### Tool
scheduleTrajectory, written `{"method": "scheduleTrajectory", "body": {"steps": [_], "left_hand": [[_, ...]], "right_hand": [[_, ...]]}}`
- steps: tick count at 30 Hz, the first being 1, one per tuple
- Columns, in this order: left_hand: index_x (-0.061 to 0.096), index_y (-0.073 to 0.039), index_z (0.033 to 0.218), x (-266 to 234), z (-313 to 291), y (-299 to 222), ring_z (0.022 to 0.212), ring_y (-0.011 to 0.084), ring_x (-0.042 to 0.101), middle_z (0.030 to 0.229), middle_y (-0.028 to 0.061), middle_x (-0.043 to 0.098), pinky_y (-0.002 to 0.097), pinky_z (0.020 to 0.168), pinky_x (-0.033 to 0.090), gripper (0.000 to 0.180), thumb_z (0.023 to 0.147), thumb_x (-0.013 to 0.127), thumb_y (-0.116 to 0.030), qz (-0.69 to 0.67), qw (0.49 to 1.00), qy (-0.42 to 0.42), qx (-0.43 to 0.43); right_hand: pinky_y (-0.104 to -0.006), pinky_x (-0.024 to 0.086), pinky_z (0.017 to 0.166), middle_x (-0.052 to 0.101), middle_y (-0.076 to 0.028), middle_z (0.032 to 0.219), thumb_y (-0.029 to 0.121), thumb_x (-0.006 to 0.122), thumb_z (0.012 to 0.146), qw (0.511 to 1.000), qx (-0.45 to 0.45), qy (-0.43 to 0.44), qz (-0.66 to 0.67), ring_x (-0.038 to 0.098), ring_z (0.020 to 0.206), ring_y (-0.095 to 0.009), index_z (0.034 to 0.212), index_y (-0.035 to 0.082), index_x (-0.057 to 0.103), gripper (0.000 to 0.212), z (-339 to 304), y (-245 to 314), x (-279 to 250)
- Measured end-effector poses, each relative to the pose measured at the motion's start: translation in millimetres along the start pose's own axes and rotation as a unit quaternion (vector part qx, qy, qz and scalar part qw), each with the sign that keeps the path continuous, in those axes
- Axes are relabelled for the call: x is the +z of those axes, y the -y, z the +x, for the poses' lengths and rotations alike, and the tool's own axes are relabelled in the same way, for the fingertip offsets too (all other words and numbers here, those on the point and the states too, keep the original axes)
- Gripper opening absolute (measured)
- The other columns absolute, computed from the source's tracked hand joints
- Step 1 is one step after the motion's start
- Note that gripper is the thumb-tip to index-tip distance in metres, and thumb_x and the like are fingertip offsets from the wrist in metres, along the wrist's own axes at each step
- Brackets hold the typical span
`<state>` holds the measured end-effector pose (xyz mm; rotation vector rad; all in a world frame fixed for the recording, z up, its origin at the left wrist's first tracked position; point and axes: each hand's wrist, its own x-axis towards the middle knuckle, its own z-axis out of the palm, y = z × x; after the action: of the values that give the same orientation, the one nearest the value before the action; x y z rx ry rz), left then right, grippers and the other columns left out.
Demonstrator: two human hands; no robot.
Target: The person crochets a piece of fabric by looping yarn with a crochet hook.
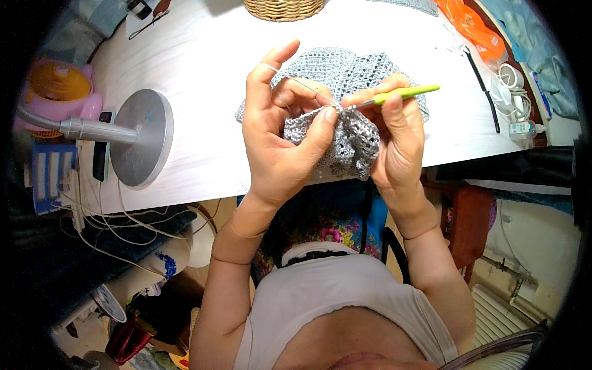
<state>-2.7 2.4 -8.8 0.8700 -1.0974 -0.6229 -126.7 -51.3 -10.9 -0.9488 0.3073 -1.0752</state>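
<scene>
A person worked gray crochet (351,139) over the near edge of a white surface (203,92), both hands drawn close together. The left hand (280,132) had its grip closed on the crochet, thumb pressed near the top edge, while its index finger stood raised toward 12 o'clock with yarn (297,79) looped around it and running down to the stitches. The right hand (401,126) kept its grip closed on a green-handled hook (407,94), the metal tip meeting the crochet at the yarn and the handle pointing toward 3 o'clock.

Taken from the crochet, a larger gray panel (327,65) lay at 12 o'clock, just behind the hands; whether the two pieces were joined could not be told. A wicker basket (283,9) stood farther out, between 11 and 12. A round gray stand (145,139) with a bendy neck sat at 9. An orange bag (472,28) lay at 2 o'clock, and a small clear bottle (523,129) was at 3, near a coiled white cable (522,105).
</scene>
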Motion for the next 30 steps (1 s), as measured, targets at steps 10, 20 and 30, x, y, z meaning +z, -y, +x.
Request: {"method": "scheduleTrajectory", "body": {"steps": [10, 20, 30], "left_hand": [[0.036, 0.003, 0.121, 0.2, 0.6, 14.1, 0.053, 0.0130, 0.055, 0.086, 0.0138, 0.061, 0.0215, 0.044, 0.042, 0.057, 0.069, 0.058, 0.009, 0.304, 0.899, -0.034, 0.315], [0.025, 0.003, 0.128, 1.4, 0.8, -2.7, 0.065, 0.0052, 0.051, 0.075, 0.0042, 0.054, 0.0143, 0.056, 0.039, 0.064, 0.074, 0.059, 0.003, 0.048, 0.998, -0.003, 0.037], [0.031, 0.005, 0.125, -8.9, 3.9, -4.1, 0.069, 0.0040, 0.048, 0.080, 0.0028, 0.052, 0.0155, 0.063, 0.040, 0.058, 0.075, 0.057, -0.006, -0.360, 0.911, 0.060, -0.195]], "right_hand": [[-0.0208, 0.045, 0.068, 0.057, -0.005, 0.074, 0.008, 0.058, 0.079, 0.974, 0.154, -0.010, 0.168, 0.054, 0.070, -0.010, 0.082, 0.004, 0.052, 0.008, -8.2, 4.7, 3.1], [-0.0277, 0.046, 0.074, 0.060, -0.007, 0.081, 0.009, 0.061, 0.079, 0.981, 0.022, -0.071, 0.176, 0.057, 0.080, -0.015, 0.085, 0.006, 0.050, 0.013, -15.4, -16.8, -6.8], [-0.0286, 0.042, 0.070, 0.057, -0.008, 0.076, 0.009, 0.063, 0.077, 0.935, -0.292, 0.114, -0.168, 0.051, 0.072, -0.016, 0.087, 0.008, 0.047, 0.018, -3.1, -3.6, -26.5]]}}
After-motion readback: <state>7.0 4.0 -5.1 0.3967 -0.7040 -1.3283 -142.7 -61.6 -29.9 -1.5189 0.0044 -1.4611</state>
